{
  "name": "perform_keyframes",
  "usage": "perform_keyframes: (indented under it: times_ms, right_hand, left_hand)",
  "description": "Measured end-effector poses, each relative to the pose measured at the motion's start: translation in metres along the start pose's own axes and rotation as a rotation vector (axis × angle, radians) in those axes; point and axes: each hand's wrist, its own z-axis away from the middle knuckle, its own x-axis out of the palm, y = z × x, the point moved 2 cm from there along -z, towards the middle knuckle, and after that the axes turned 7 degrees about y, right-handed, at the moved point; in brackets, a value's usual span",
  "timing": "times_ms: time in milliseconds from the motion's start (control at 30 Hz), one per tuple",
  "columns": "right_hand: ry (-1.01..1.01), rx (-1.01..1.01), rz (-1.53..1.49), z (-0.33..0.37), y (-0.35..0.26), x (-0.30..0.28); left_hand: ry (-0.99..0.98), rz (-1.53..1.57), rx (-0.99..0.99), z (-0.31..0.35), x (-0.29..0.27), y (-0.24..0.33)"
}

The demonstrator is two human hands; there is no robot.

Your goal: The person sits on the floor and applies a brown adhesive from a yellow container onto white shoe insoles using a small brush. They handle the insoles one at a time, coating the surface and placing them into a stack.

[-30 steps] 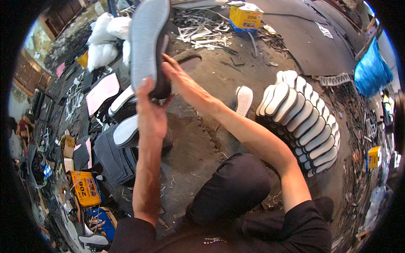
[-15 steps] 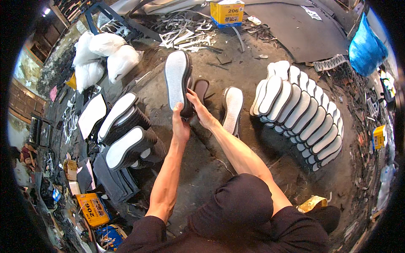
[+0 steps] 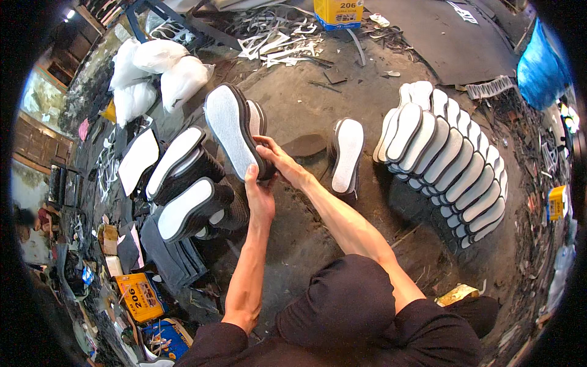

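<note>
Likely light and springy, best held edgewise, the white-topped shoe soles [image 3: 231, 119] left of centre have the left hand [image 3: 262, 199] closed on their near end, the right hand [image 3: 288, 166] half-curled against their right side, its grip unclear.

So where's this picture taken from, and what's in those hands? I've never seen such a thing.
There's no robot here, just a person's bare left hand and right hand. A wide fisheye camera on that person's head looks down and bends straight edges near the rim. The left hand grips a white-topped, black-sided shoe sole, thumb on its white face; the right hand is at its side. Another similar sole shows behind it. On the dark floor, a long curved array of such soles lies to the right, smaller stacks to the left.
</note>
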Motion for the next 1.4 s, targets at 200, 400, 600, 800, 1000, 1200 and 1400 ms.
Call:
perform_keyframes:
  times_ms: [200, 400, 600, 800, 1000, 1200, 1400]
  right_hand:
    - [0.119, -0.061, 0.081, 0.061, 0.028, 0.007]
    - [0.32, 0.032, 0.009, 0.165, 0.08, 0.017]
    - [0.457, 0.161, -0.101, 0.187, 0.1, -0.019]
    - [0.521, 0.219, -0.151, 0.186, 0.106, -0.048]
    - [0.532, 0.247, -0.197, 0.181, 0.11, -0.053]
    - [0.546, 0.279, -0.064, 0.198, 0.11, -0.057]
    - [0.775, 0.383, 0.297, 0.211, 0.119, -0.092]
  left_hand:
    - [-0.024, -0.025, -0.072, 0.053, -0.021, -0.004]
    - [-0.074, -0.087, -0.318, 0.13, -0.063, -0.041]
    - [-0.016, -0.13, -0.551, 0.128, -0.037, -0.087]
    - [-0.045, -0.144, -0.452, 0.078, 0.008, -0.106]
    - [-0.041, -0.157, -0.44, 0.01, 0.005, -0.122]
    - [-0.104, -0.25, -0.584, 0.01, -0.006, -0.126]
    - [-0.145, -0.504, -0.4, -0.039, 0.02, -0.123]
